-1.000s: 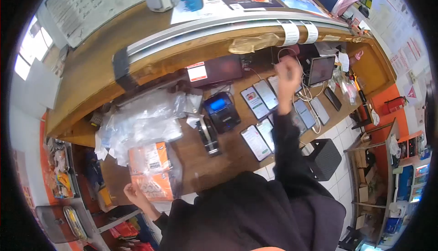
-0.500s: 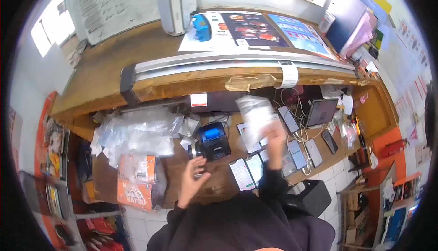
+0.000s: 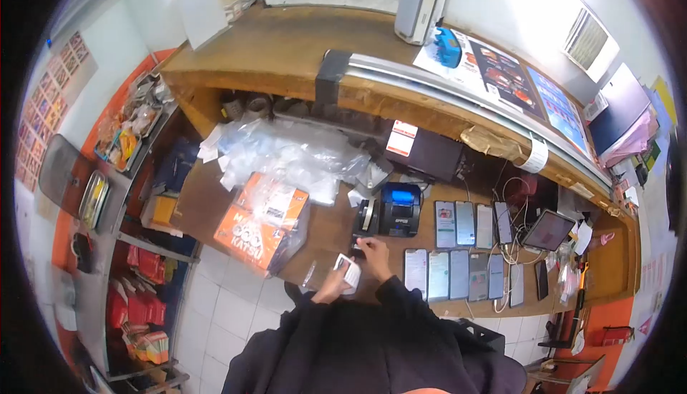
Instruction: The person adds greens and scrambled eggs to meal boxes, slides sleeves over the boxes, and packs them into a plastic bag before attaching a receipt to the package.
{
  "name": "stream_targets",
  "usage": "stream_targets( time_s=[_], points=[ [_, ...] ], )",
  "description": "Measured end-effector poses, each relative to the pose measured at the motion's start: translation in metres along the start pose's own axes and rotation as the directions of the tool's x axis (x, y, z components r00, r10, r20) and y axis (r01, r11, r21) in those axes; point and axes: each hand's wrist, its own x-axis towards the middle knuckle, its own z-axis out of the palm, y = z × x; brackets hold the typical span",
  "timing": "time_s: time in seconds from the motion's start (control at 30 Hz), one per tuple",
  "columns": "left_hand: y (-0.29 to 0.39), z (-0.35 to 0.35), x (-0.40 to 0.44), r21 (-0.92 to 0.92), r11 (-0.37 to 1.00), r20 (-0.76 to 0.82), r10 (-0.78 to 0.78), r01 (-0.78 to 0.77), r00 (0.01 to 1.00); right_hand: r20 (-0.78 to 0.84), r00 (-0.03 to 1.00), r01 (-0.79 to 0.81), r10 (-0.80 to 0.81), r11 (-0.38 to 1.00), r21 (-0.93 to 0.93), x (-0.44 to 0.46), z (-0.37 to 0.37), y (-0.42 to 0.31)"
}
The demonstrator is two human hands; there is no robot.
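My left hand [image 3: 330, 286] is closed on a folded white paper [image 3: 350, 274] near the counter's front edge. Just right of it, my right hand [image 3: 375, 259] has its fingers pinched together at the front end of a black tape dispenser [image 3: 367, 216]. Whether a strip of tape is between those fingers is too small to make out. Behind the hands stands a black receipt printer [image 3: 400, 211] with a blue top. Left of them sits an orange box [image 3: 259, 221] inside a clear plastic bag.
Several phones [image 3: 438, 276] lie in two rows on the right, with white cables [image 3: 514, 240] and a tablet [image 3: 549, 230] beyond. Clear plastic bags [image 3: 286, 154] pile up at the back left. A raised wooden shelf [image 3: 265, 79] overhangs the counter.
The white paper has passed from my right hand to my left. My right hand has moved left to the tape dispenser, where my left hand was. The view has turned left.
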Motion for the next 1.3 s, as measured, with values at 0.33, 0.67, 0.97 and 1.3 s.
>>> stream_targets(
  time_s=[0.33,0.67,0.97,1.3],
  points=[
    [0.006,0.02,0.002,-0.347,0.937,0.103,0.081,-0.041,0.991,0.349,0.853,-0.498,0.388,0.807,0.319,-0.093,-0.013,-0.03],
    [0.004,0.02,-0.013,0.105,0.987,-0.046,0.128,-0.123,0.991,0.176,0.962,-0.153,0.211,0.944,-0.293,-0.031,-0.028,0.0],
    [-0.016,-0.009,-0.018,0.22,0.976,0.115,-0.034,0.007,0.993,0.111,0.981,-0.156,0.157,0.988,-0.017,-0.022,0.0,0.05],
    [0.076,-0.067,-0.066,0.688,0.725,-0.01,-0.019,0.021,1.0,-0.037,0.978,-0.157,0.203,0.848,0.506,-0.073,0.031,-0.03]
  ],
)
